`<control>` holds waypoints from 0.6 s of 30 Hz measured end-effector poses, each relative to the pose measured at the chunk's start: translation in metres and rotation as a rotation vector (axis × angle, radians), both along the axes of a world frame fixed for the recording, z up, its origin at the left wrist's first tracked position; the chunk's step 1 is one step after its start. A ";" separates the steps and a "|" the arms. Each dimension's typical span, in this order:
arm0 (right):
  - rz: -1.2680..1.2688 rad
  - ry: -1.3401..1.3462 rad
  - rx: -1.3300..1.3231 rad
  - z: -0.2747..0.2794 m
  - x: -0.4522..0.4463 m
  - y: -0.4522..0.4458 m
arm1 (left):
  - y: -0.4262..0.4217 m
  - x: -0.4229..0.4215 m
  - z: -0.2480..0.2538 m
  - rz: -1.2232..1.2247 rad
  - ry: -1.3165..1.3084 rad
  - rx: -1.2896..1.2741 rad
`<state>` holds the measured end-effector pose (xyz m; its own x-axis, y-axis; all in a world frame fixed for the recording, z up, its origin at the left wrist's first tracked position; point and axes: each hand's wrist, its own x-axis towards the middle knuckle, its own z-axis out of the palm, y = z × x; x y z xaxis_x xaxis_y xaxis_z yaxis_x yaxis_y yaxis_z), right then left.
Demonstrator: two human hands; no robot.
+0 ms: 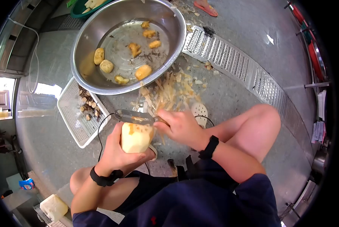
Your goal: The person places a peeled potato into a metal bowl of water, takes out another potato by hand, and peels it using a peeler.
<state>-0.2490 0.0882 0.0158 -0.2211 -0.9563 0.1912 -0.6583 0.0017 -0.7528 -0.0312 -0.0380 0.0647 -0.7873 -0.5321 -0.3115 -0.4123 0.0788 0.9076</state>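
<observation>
My left hand (114,150) holds a large, mostly peeled root vegetable (134,142), pale cream with brown-orange spots of skin near its top. Its exact kind I cannot make out. In my right hand (182,128) is a peeling knife (134,116); its flat metal blade lies across the top of the vegetable, and the fingers hide most of the handle. Thin peelings (171,90) are scattered on the floor just beyond the hands.
A wide steel basin (87,45) with several yellow-brown potatoes and ginger-like pieces (134,49) stands ahead. Beside it is a white plastic basket (73,115) with brown scraps. A metal drain grate (233,60) crosses the floor to the right. A green basin (78,10) sits far left.
</observation>
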 end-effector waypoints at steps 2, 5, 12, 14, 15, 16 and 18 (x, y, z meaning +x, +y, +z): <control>0.000 -0.015 -0.008 -0.008 0.004 0.003 | -0.002 0.001 -0.003 0.004 0.018 0.087; 0.004 -0.013 0.034 -0.017 0.006 0.004 | -0.002 0.003 -0.006 0.041 0.037 0.245; 0.010 -0.078 0.173 -0.018 0.009 0.007 | -0.001 0.013 -0.020 0.099 0.033 0.399; -0.022 -0.068 0.217 -0.022 0.009 0.013 | -0.003 0.016 -0.025 0.062 0.048 0.322; -0.087 -0.061 0.315 -0.039 0.000 0.019 | -0.003 0.020 -0.024 0.043 0.049 0.284; -0.157 -0.054 0.408 -0.069 -0.016 0.028 | -0.003 0.021 -0.013 0.005 0.095 0.231; -0.260 -0.120 0.464 -0.077 -0.013 0.033 | -0.009 0.022 -0.004 0.066 0.183 0.240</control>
<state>-0.2616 0.1216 -0.0611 -0.4561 -0.8451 -0.2788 -0.5013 0.5028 -0.7042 -0.0089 -0.0472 0.0608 -0.8078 -0.5125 -0.2912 -0.2378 -0.1688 0.9566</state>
